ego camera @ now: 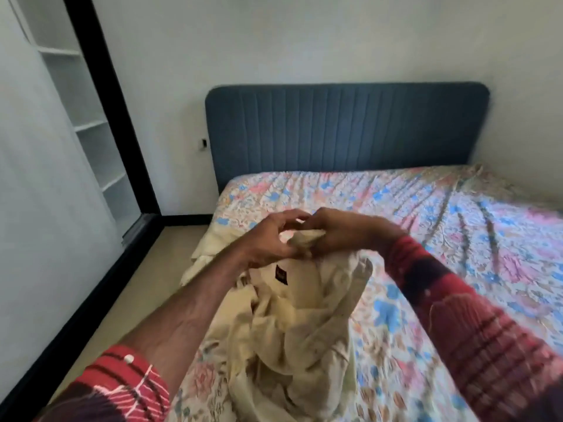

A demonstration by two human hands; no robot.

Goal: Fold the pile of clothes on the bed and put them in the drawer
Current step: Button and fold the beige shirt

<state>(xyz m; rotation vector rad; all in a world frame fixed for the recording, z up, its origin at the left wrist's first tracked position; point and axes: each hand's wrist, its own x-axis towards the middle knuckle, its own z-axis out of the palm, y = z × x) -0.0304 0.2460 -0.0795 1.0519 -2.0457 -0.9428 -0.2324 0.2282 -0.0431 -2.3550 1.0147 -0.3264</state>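
Note:
A crumpled cream garment (292, 324) with a small dark label hangs from my hands above the bed (426, 226), its lower part bunched on the floral sheet. My left hand (268, 239) and my right hand (335, 229) meet at its top edge, and both grip the cloth with curled fingers. More cream fabric (207, 254) lies at the bed's left edge behind my left forearm. No drawer is in view.
A blue padded headboard (347, 126) stands against the far wall. White shelves (88, 117) with a black frame rise at the left. A strip of beige floor (128, 300) runs between them and the bed.

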